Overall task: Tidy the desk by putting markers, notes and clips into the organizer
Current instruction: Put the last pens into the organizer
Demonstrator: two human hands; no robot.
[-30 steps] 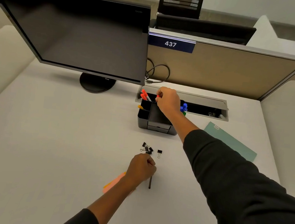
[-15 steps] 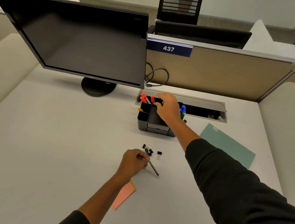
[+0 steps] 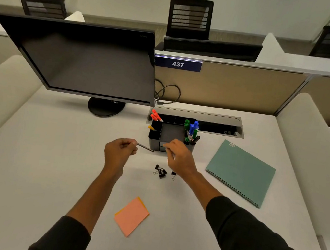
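Observation:
A black desk organizer [image 3: 154,134] stands mid-desk, with red markers [image 3: 156,115] at its back left and green and blue markers [image 3: 192,129] in its right cup. My left hand [image 3: 118,152] is raised left of it, shut on a thin dark pen [image 3: 144,147] that points right toward the organizer's front. My right hand [image 3: 179,157] hovers at the organizer's front right, fingers loosely curled and holding nothing that I can see. Several black binder clips [image 3: 160,171] lie on the desk between my forearms. Pink and orange sticky notes [image 3: 131,216] lie nearer me.
A black monitor [image 3: 85,62] on a round stand fills the back left. A teal spiral notebook [image 3: 241,171] lies at the right. A cable tray slot [image 3: 217,126] sits behind the organizer, below a partition marked 437. Padded dividers flank the desk.
My left hand lifted the pen off the desk and carried it up toward the organizer. My right hand left the red markers and drew back to the organizer's front. The camera tilted up.

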